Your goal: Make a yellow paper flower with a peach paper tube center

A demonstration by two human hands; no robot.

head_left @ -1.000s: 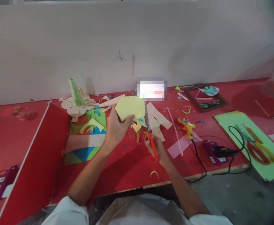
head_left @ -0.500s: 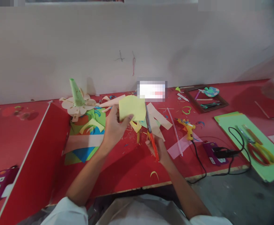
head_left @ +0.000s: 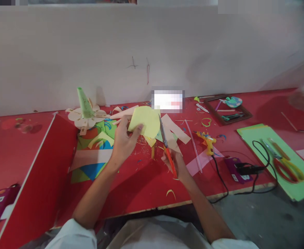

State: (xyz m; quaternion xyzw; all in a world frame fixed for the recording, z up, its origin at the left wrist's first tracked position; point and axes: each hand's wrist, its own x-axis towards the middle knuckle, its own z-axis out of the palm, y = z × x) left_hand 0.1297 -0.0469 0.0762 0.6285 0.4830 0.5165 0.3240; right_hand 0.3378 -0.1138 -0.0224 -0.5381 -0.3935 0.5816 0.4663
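Note:
A yellow piece of paper with a rounded edge is pinched at its lower left in my left hand, thumb on top. My right hand is closed round the orange handles of a pair of scissors. The blades point up and away, right along the paper's right edge; I cannot tell whether they touch it. Beneath the paper lie yellow offcuts and pale pink strips on the red table.
On the left stand a red divider and a green cone on a petal-shaped base. To the right lie a yellow glue gun with a black cord, a purple power box, a wooden frame and green sheets bearing larger scissors.
My left hand has turned the yellow paper and shifted it slightly left, so its rounded edge now faces the blades. The scissors have hardly moved.

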